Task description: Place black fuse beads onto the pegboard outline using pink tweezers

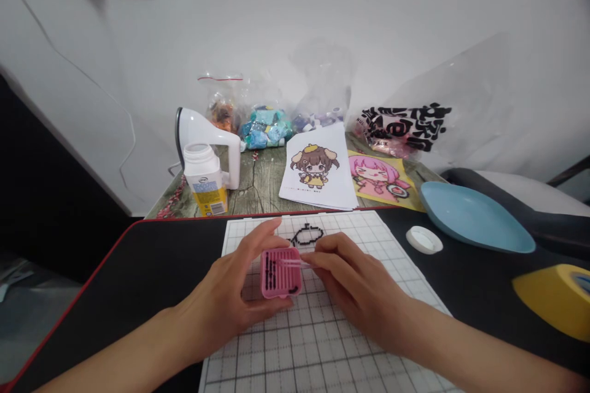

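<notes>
My left hand (235, 285) grips a small pink ridged bead tray (288, 279) between thumb and fingers, above a white gridded pegboard (350, 344). Black beads (270, 273) line the grooves on the tray's left side, and a few lie at its lower right corner. Pinched in my right hand (354, 282) are pale pink tweezers (295, 263), their tips over the tray's grooves. Whether a bead sits between the tips is too small to tell. Behind the tray, a black bead outline (308, 234) lies on the pegboard, partly covered by my hands.
Around the pegboard lies a black mat (152, 276). At the back stand a white bottle (205, 178), a white handled appliance (207, 129), bagged beads (267, 126) and a printed pattern sheet (295, 184). To the right are a white cap (424, 240), blue tray (474, 215) and yellow tape roll (548, 298).
</notes>
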`<state>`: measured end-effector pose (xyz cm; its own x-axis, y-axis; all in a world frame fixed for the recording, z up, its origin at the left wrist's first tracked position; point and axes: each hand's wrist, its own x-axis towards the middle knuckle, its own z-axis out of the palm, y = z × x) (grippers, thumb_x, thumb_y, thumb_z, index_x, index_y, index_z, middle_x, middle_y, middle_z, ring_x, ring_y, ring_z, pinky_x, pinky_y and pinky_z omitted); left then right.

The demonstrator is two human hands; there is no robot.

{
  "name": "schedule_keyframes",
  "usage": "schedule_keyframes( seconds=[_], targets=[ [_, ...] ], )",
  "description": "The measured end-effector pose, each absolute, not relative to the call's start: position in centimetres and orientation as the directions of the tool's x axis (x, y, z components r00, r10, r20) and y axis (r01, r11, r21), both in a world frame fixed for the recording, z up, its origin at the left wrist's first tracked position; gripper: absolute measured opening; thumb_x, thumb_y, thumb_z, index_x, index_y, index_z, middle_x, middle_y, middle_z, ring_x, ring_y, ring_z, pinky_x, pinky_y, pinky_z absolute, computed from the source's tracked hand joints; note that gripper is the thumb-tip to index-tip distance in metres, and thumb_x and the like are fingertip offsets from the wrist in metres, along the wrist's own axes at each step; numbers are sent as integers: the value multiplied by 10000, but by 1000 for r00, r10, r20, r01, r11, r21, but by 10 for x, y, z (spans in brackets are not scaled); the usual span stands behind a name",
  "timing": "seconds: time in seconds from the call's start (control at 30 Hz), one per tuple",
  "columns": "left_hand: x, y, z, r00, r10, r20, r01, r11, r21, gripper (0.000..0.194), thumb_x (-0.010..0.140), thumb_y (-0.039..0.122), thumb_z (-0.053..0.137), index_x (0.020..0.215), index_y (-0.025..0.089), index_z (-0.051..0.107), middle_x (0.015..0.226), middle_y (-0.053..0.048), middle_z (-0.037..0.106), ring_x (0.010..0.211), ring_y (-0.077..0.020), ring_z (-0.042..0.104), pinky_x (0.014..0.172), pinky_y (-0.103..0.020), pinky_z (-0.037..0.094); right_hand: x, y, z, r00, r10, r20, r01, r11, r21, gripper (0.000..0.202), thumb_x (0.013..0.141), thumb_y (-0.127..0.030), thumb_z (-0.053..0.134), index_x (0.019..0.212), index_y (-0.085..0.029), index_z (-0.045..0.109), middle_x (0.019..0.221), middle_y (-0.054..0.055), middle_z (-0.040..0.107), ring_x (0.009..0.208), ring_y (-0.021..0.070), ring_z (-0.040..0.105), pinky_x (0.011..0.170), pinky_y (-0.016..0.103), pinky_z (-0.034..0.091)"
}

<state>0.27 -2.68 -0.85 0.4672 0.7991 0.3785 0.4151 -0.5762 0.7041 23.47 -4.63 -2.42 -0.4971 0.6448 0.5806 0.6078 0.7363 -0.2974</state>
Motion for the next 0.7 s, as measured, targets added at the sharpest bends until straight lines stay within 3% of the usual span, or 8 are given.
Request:
schedule_keyframes(
  seconds=[0.27,0.47,0.7],
  targets=[
    [-1,-19,-9,395,814,426,445,-576,686,823,763,328,768,1432,385,291,1194,-11,692,1127,-229,656,969,-380,532,233,-46,-19,-374,598,709,600,739,-306,251,949,-90,420,1162,-186,513,981,79,556,841,154,601,645,287,570],
    [-3,-11,-7,343,832,436,485,-554,677,776,787,348,724,1426,309,285,1194,-60,680,1064,-238,674,952,-403,531,234,-47,-20,-350,627,696,610,716,-339,170,956,-135,446,1097,-179,531,965,70,570,773,134,613,579,250,531],
    [-5,-8,-9,285,864,416,499,-504,705,745,805,339,695,1423,326,278,1219,-57,653,1072,-236,655,938,-421,526,234,-48,-17,-350,632,692,638,701,-318,56,947,-172,486,969,-179,537,904,35,569,564,71,470,473,211,412]
  ],
)
